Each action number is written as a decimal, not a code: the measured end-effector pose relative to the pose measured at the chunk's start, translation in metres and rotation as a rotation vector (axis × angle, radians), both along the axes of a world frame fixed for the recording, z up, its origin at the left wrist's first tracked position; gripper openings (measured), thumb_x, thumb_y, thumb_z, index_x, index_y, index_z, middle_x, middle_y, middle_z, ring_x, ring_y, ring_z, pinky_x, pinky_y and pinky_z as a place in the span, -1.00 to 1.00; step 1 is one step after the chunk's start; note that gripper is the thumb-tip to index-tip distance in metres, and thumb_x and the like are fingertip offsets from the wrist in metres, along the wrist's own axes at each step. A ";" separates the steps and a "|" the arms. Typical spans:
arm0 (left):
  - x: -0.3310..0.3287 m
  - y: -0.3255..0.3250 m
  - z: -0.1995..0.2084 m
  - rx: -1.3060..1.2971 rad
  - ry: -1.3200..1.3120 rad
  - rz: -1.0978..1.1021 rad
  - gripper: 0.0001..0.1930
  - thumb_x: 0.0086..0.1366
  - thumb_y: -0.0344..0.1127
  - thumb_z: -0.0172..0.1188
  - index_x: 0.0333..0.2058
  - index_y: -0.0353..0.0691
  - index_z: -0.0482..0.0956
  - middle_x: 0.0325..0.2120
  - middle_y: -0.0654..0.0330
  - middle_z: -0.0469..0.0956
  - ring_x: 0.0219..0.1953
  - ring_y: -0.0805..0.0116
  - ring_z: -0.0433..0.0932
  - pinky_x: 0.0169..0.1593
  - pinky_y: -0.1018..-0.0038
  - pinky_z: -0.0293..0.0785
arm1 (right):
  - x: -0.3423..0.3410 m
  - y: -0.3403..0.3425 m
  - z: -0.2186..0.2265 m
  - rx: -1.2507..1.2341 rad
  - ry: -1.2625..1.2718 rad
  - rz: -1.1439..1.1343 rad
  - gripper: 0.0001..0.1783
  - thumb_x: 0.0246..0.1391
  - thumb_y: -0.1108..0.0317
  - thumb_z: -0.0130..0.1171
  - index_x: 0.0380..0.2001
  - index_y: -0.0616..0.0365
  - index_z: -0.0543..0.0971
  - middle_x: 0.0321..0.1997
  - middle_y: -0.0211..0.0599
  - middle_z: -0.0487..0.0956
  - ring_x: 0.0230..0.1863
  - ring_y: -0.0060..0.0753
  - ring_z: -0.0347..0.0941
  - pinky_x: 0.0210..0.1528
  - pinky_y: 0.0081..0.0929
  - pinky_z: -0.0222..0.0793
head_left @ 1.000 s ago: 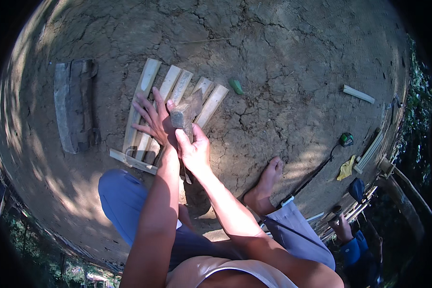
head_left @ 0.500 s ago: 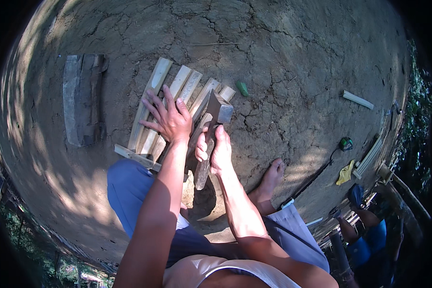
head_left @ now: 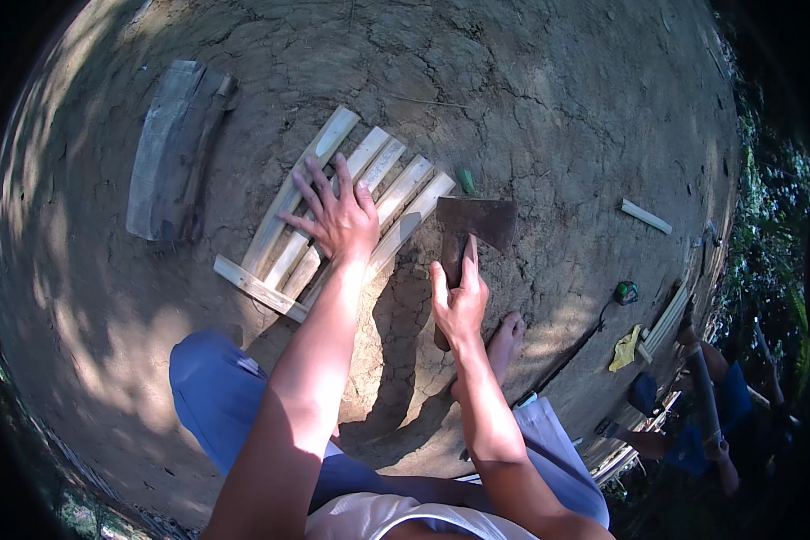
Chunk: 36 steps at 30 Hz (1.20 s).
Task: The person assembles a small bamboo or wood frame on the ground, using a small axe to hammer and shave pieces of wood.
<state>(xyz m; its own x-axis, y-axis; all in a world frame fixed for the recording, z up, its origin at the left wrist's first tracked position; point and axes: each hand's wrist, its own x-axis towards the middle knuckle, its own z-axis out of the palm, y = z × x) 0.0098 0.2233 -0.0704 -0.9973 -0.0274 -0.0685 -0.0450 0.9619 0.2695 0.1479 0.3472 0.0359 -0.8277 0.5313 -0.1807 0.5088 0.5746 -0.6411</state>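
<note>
My left hand (head_left: 344,220) lies with its fingers spread over a row of pale wooden slats (head_left: 414,175), which rest side by side on the ground. A short crosspiece (head_left: 259,288) runs across their near ends. To the right of the slats, my right hand (head_left: 462,309) grips the wooden handle of a hatchet (head_left: 479,221). Its dark metal head is uppermost, with the broad blade turned to the right. The hatchet appears apart from the slats.
A thick weathered wood block (head_left: 164,153) lies at the left. A green object (head_left: 465,180) sits just beyond the slats. Off to the right are a loose wood strip (head_left: 646,216), a green-and-black tape measure (head_left: 626,292), a yellow cloth-like piece (head_left: 625,349) and another person's arm (head_left: 727,470).
My right hand has carried the hatchet rightward, away from the slats, and its blade has turned to the right. The left hand stays spread on the slats. The view has shifted slightly.
</note>
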 end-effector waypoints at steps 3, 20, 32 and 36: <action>0.003 -0.005 -0.002 -0.007 0.024 0.004 -0.40 0.55 0.05 -0.09 0.51 0.18 0.22 0.60 0.03 -0.13 0.62 -0.15 -0.25 0.34 -0.68 -0.49 | -0.008 0.001 -0.007 0.087 0.020 0.120 -0.22 0.24 0.42 0.29 0.46 0.27 0.23 0.02 0.23 0.65 -0.13 0.21 0.70 -0.15 -0.11 0.63; 0.005 -0.009 0.005 -0.009 -0.050 0.048 -0.37 0.53 0.06 -0.07 0.53 0.32 0.14 0.62 0.09 -0.18 0.63 -0.10 -0.28 0.38 -0.63 -0.50 | -0.078 0.020 0.051 0.290 0.493 0.310 -0.23 0.19 0.58 0.30 0.44 0.32 0.28 0.12 0.15 0.64 -0.03 0.12 0.72 -0.07 -0.27 0.63; 0.004 -0.010 0.000 0.056 0.026 0.055 -0.40 0.55 0.06 -0.09 0.52 0.30 0.16 0.61 0.08 -0.17 0.63 -0.10 -0.30 0.38 -0.64 -0.51 | -0.071 0.034 0.030 0.124 -0.009 0.454 -0.27 0.28 0.43 0.18 0.47 0.11 0.21 -0.07 0.28 0.65 -0.17 0.38 0.64 -0.21 0.15 0.59; 0.005 -0.013 0.006 -0.011 -0.064 0.057 -0.40 0.56 0.06 -0.11 0.53 0.35 0.14 0.62 0.15 -0.21 0.64 -0.05 -0.30 0.39 -0.63 -0.52 | -0.076 0.030 0.068 0.271 0.444 0.333 -0.36 0.34 0.47 0.21 0.39 0.38 0.23 -0.26 0.02 0.66 -0.42 -0.18 0.63 -0.34 -0.36 0.55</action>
